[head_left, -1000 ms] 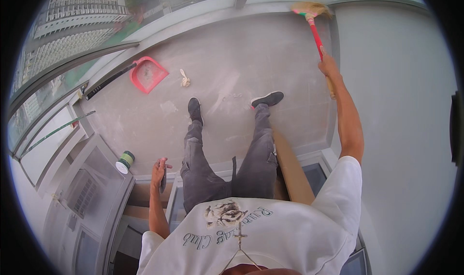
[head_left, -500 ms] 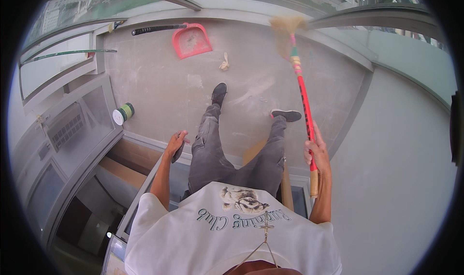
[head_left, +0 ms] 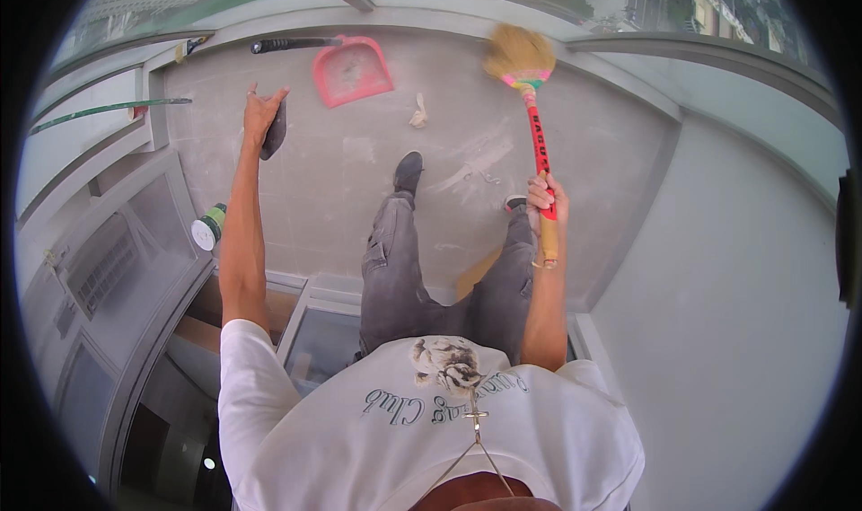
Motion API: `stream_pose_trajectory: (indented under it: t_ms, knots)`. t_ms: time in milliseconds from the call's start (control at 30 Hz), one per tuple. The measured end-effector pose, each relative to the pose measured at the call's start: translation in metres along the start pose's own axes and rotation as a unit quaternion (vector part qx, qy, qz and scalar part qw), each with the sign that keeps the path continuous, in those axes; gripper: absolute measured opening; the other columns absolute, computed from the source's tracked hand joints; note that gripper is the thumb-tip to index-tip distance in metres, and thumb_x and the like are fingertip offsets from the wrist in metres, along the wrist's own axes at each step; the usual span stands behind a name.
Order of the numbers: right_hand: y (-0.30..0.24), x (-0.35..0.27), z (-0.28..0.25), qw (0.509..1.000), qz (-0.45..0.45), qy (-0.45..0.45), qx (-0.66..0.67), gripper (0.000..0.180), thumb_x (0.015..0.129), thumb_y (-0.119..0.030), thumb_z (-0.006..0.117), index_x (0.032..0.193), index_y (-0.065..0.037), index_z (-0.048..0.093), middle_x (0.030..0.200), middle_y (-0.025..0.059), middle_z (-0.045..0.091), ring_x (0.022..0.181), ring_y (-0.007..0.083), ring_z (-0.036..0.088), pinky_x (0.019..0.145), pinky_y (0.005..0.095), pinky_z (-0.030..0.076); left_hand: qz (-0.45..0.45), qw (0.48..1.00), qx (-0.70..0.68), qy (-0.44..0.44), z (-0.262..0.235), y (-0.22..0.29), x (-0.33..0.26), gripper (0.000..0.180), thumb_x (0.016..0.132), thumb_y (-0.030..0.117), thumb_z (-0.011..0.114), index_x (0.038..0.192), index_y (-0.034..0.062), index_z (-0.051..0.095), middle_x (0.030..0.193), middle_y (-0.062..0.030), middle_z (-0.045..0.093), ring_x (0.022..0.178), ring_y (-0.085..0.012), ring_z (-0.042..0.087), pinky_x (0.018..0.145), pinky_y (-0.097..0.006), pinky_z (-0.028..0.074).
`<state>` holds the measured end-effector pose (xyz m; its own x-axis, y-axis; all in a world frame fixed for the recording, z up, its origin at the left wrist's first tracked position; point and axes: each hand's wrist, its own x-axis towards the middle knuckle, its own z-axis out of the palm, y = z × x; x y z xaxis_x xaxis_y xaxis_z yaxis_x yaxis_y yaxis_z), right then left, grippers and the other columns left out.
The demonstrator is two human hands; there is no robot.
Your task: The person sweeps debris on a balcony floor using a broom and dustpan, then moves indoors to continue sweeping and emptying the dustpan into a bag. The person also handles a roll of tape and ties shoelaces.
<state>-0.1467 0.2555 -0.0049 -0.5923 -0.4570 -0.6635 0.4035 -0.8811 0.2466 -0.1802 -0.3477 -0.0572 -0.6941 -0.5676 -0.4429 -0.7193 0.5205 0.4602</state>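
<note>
My right hand [head_left: 548, 197] is wrapped round the red handle of a broom [head_left: 540, 143]. Its straw head [head_left: 520, 57] points away from me, at the far side of the floor by the window sill. On the left, my outstretched left hand [head_left: 260, 116] grips a dark, flat, rounded object [head_left: 276, 134] whose kind I cannot make out. A pink dustpan [head_left: 382, 55] with a black handle lies on the floor, beyond and to the right of that hand. Between dustpan and broom rests a small crumpled pale piece [head_left: 419, 113], perhaps cloth.
Whitish dust marks [head_left: 480, 162] streak the grey floor [head_left: 305, 188]. A green-and-white spool [head_left: 208, 228] lies at the left edge. A green-edged glass pane [head_left: 108, 109] juts in from the left. Window frames run along the far side; a pale wall [head_left: 709, 313] stands right.
My left hand has reached forward and left with the dark object. The right hand has moved forward and slightly left; the broom's straw head has turned and shows broad side up.
</note>
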Motion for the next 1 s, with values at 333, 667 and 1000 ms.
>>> stream_pose_trajectory:
  t_ms: [333,667,1000]
  knots:
    - [-0.010,-0.186,-0.033,0.814,-0.245,0.317,-0.420,0.074,0.095,-0.011,0.052,0.155,-0.023,0.011,0.076,0.0032,0.046,0.048,0.0080,0.042,0.038,0.0230,0.037,0.119,0.989,-0.090,0.007,0.000,0.080,0.082,0.065,0.078,0.054,0.073,0.121,0.0062,0.064,0.098,-0.0053,0.066,0.091,-0.0156,0.059,0.083,-0.028,0.044]
    - [-0.235,0.074,-0.123,0.684,-0.308,0.410,-0.519,0.075,0.084,-0.005,0.050,0.151,-0.006,0.015,0.068,0.0045,0.047,0.049,0.0147,0.048,0.040,0.0299,0.042,0.186,0.979,0.015,-0.086,0.015,0.076,0.089,0.040,0.084,0.042,0.072,0.105,0.0077,0.068,0.086,0.0022,0.056,0.080,-0.0100,0.048,0.073,-0.023,0.037]
    - [0.035,-0.093,-0.170,0.673,-0.221,0.384,-0.593,0.071,0.088,-0.007,0.051,0.153,-0.017,0.023,0.075,0.0029,0.052,0.046,0.0117,0.046,0.042,0.0288,0.041,0.228,0.972,-0.035,-0.048,0.016,0.083,0.067,0.038,0.087,0.042,0.070,0.097,0.0061,0.066,0.087,-0.0009,0.058,0.082,-0.0122,0.049,0.079,-0.025,0.039]
